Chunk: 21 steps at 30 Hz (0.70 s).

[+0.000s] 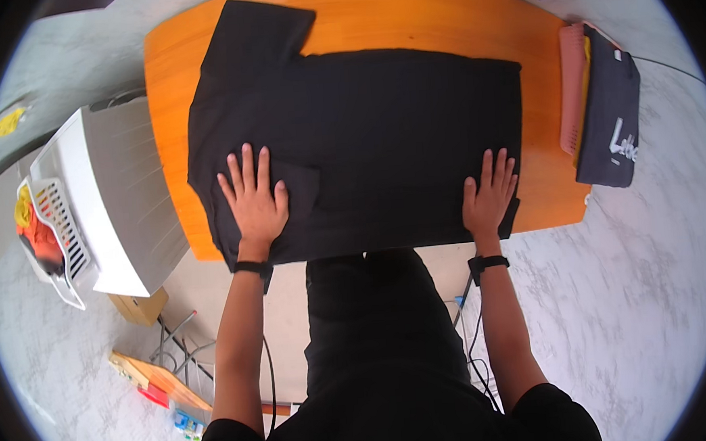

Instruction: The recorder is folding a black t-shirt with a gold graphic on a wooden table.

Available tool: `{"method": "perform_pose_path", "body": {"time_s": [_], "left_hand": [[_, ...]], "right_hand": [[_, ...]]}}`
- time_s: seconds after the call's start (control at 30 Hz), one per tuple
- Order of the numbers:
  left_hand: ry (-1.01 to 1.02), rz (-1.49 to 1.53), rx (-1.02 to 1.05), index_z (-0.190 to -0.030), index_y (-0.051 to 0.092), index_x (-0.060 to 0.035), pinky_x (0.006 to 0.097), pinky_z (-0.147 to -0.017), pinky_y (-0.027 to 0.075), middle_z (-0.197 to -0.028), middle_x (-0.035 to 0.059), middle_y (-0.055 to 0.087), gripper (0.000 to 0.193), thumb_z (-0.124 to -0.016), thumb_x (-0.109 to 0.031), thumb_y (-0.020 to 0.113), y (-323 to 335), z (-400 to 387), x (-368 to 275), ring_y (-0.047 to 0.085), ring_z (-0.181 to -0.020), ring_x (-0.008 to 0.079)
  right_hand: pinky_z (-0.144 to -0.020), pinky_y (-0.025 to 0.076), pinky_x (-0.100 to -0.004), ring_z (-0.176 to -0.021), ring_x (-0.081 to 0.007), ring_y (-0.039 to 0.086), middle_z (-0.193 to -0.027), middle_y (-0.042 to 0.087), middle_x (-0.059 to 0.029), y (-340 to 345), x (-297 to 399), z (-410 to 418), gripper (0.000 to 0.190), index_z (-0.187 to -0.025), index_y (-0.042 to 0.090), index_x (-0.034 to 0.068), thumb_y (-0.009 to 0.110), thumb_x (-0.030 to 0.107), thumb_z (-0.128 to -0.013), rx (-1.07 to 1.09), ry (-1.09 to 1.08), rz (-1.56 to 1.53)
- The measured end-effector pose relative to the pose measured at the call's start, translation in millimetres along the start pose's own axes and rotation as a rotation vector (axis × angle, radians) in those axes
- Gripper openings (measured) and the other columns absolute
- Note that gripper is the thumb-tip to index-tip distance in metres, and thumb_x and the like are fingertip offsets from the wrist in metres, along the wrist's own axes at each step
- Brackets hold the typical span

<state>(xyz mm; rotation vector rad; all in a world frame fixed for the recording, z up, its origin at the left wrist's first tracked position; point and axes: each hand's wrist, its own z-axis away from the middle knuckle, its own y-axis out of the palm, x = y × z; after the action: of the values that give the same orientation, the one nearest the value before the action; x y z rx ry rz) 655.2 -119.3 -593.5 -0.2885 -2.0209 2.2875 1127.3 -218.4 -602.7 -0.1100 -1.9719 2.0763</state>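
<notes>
A black short-sleeved T-shirt (pixel 383 115) lies spread sideways across the wooden table. One sleeve (pixel 262 29) sticks out towards the table's far left, and the hem runs along the right. My left hand (pixel 255 202) rests flat on the cloth near the collar end, beside a small folded-over flap (pixel 299 187), its fingers spread. Near the hem at the lower right, my right hand (pixel 490 197) presses flat on the shirt with the thumb apart. Neither hand grips the fabric. The shirt's near side reaches the table's front edge.
The orange-brown wooden table (pixel 425 10) shows along its far side. Folded clothes (pixel 610 114) and a pink basket (pixel 572 86) stand at its right edge. On the left are a white cabinet (pixel 127 198), a white plastic basket (pixel 65 226) holding coloured cloth, and a cardboard box (pixel 141 306).
</notes>
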Motion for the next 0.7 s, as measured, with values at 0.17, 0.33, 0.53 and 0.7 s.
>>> {"method": "perform_pose_path", "body": {"time_s": [0.17,0.33,0.53,0.7], "left_hand": [[0.047,0.140,-0.070,-0.167,0.056,-0.0119,0.0697,-0.139,0.017,-0.177,0.0194,0.047,0.062,-0.109,-0.032,0.060,-23,-3,-4,0.035,-0.169,0.0448],[0.139,0.254,-0.264,-0.130,0.073,-0.0027,0.0503,-0.116,0.052,-0.139,0.0201,0.068,0.027,-0.104,0.004,0.067,-63,-95,1,0.062,-0.137,0.0438],[0.515,0.434,-0.172,-0.119,0.075,-0.0071,0.0486,-0.103,0.055,-0.120,0.0100,0.073,0.020,-0.100,0.000,0.075,-76,-243,-53,0.069,-0.117,0.0353],[0.694,0.004,0.145,-0.110,0.075,-0.0142,0.0482,-0.109,0.048,-0.122,0.0043,0.068,0.014,-0.100,-0.020,0.082,-88,-295,-65,0.064,-0.125,0.0262]], "right_hand": [[-0.135,0.028,-0.0608,-0.165,-0.0443,0.039,-0.177,0.047,-0.0182,-22,-1,-5,0.056,-0.167,0.055,0.013,0.058,0.039,-0.118,-0.025,0.112,-0.226],[-0.093,0.059,-0.0423,-0.109,-0.0327,0.077,-0.121,0.079,-0.0185,-43,-32,-128,0.039,-0.125,0.078,-0.002,0.072,0.035,-0.114,-0.197,0.405,-0.574],[-0.080,0.058,-0.0387,-0.087,-0.0224,0.073,-0.093,0.076,-0.0138,-51,-65,-270,0.041,-0.109,0.081,-0.007,0.082,0.034,-0.105,0.125,0.537,-0.632],[-0.068,0.047,-0.0302,-0.078,-0.0125,0.062,-0.090,0.068,-0.0016,-58,-71,-285,0.033,-0.109,0.081,0.000,0.086,0.031,-0.101,0.273,0.573,-0.895]]}}
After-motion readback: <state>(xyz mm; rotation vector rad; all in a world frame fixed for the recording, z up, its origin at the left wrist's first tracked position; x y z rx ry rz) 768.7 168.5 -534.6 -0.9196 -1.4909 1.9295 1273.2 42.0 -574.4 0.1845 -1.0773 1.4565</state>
